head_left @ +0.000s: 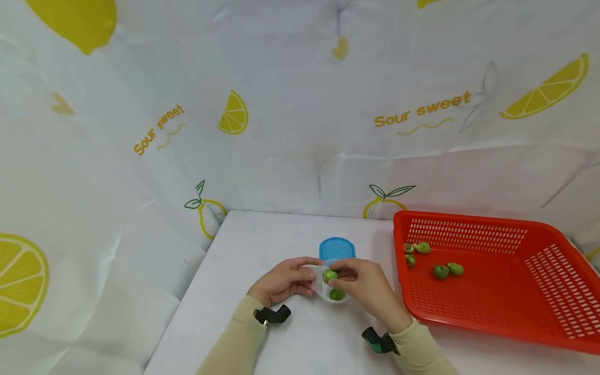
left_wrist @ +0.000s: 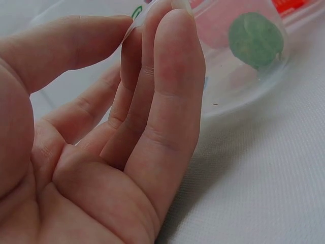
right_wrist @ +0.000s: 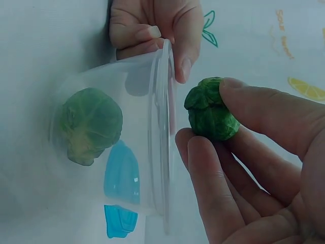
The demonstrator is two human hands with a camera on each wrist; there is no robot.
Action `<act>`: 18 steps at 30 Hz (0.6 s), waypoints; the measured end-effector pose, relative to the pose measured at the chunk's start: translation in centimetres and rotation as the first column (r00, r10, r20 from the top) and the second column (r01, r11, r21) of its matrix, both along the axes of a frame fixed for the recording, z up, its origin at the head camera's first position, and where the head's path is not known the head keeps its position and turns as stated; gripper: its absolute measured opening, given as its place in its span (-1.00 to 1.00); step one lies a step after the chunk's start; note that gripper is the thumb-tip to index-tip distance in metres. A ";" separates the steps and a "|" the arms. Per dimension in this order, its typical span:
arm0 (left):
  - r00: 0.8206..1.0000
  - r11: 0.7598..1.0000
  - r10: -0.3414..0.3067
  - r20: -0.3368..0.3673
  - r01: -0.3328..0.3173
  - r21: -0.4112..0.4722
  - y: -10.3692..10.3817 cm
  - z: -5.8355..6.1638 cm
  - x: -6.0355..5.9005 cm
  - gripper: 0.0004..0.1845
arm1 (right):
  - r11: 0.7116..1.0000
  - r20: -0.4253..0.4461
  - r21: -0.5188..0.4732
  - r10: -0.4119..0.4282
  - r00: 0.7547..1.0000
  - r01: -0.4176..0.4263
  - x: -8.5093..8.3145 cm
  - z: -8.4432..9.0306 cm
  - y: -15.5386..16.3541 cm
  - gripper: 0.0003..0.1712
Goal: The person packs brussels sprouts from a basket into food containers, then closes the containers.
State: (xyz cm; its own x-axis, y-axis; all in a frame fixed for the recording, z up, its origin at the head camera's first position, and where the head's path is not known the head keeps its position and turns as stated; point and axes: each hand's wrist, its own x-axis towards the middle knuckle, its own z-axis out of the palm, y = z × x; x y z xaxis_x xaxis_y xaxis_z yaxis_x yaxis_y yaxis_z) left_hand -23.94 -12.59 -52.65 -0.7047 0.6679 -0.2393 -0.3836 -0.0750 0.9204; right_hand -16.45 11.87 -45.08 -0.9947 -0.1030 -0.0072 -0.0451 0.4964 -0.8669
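We see a sprout [right_wrist: 210, 109] pinched between the thumb and fingertips of the right hand [head_left: 367, 289], just at the rim of a clear tub [right_wrist: 101, 152] that stands on the white table [head_left: 262, 245]. A second sprout [right_wrist: 90, 124] already lies inside the tub. The left hand [head_left: 283, 281] steadies the tub — thumb and fingers nip its rim, the fingers otherwise nearly straight. Just behind the tub lies a blue lid [head_left: 337, 248]. To the right, near the hands, sits a red basket [head_left: 515, 307] with several more sprouts [head_left: 447, 270] in its far left part. A lemon-print cloth [head_left: 300, 104] hangs behind.
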 end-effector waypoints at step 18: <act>1.000 1.000 -0.005 0.016 0.005 0.004 0.1 0.2 0.0 -0.48 | 0.999 0.015 0.037 0.013 1.000 -0.013 -0.1 -0.5 -0.6 -0.70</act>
